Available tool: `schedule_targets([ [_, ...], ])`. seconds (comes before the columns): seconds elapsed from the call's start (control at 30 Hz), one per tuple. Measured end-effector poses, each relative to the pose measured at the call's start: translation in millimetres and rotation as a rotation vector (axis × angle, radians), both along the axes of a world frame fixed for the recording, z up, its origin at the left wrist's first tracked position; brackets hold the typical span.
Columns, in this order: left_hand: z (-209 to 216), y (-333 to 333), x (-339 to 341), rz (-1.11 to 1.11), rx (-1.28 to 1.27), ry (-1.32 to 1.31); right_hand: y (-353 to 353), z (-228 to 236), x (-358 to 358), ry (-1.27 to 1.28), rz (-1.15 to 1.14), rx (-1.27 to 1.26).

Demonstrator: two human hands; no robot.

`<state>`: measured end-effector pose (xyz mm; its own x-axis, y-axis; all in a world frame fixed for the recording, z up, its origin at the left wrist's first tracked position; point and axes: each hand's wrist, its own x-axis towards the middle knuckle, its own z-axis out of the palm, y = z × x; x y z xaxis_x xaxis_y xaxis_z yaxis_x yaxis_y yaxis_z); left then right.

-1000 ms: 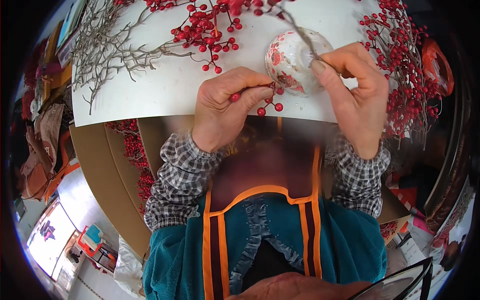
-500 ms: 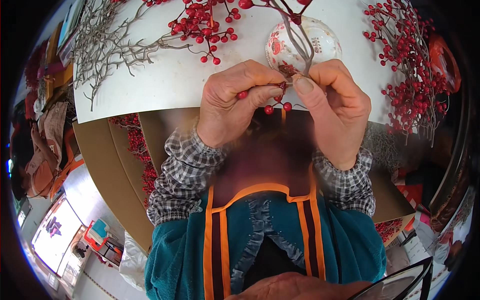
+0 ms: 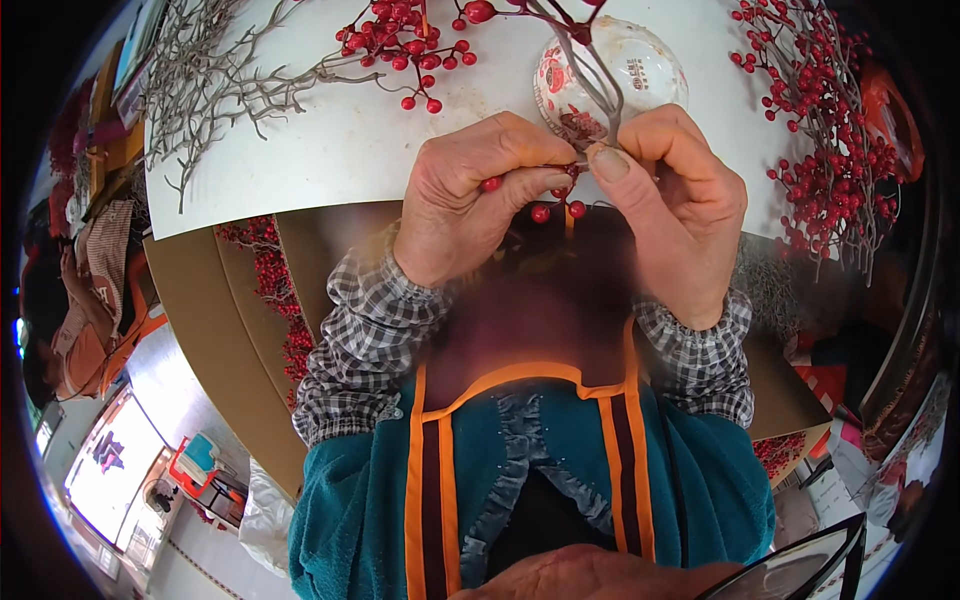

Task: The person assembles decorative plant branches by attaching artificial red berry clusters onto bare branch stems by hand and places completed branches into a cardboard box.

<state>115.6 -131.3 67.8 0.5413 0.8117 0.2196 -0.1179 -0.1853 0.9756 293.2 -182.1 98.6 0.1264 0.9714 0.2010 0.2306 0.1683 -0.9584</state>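
Note:
Above the front edge of the white table, my two hands meet at one artificial berry branch. Between thumb and forefinger, my left hand (image 3: 470,190) pinches a small sprig of red berries (image 3: 560,200), its loose berries hanging below the fingertips. My right hand (image 3: 675,200) is closed on the grey berry branch (image 3: 604,85), whose stem rises away from me between the hands. The fingertips nearly touch, and the exact join is partly hidden by them. Just behind the fingers sits a white round dish with red patterns (image 3: 655,75).
Bare grey twigs (image 3: 230,90) spread over the table's (image 3: 330,170) left side. A red berry cluster (image 3: 400,40) lies at the back middle. Berry branches (image 3: 825,150) are heaped at the right, beside an orange-red bag (image 3: 890,125). Below the table stands a cardboard box (image 3: 215,320) with more berries.
Both hands keep their pinch at the same join, with only a slight shift of the fingers. The branch top has tilted a little to the left.

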Motion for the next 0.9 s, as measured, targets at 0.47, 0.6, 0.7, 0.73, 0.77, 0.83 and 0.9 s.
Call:
schedule_targets([
  [0.47, -2.4, -1.4, 1.7, -0.024, 0.051, 0.0, 0.8, -0.1, 3.5, -0.08, 0.063, 0.034],
  [0.6, -1.6, -0.3, -0.3, -0.023, 0.076, 0.021, 0.2, 0.8, 4.9, -0.047, 0.057, 0.017],
  [0.7, -1.8, 0.6, -2.1, -0.028, 0.072, 0.031, 0.6, -0.6, 6.2, -0.071, 0.074, 0.034],
  [0.73, -1.8, 0.6, -2.1, -0.027, 0.068, 0.024, 0.6, -0.9, 6.6, -0.07, 0.074, 0.033],
  [0.77, -2.4, 0.5, -1.6, -0.027, 0.067, 0.024, 0.4, -1.2, 7.0, -0.071, 0.077, 0.04],
  [0.83, -3.8, -0.2, -0.7, -0.021, 0.093, 0.018, 0.6, -2.0, 6.7, -0.071, 0.082, 0.048],
  [0.9, -2.8, 0.4, -2.4, -0.022, 0.097, 0.031, 0.8, -2.9, 5.8, -0.096, 0.083, 0.064],
])
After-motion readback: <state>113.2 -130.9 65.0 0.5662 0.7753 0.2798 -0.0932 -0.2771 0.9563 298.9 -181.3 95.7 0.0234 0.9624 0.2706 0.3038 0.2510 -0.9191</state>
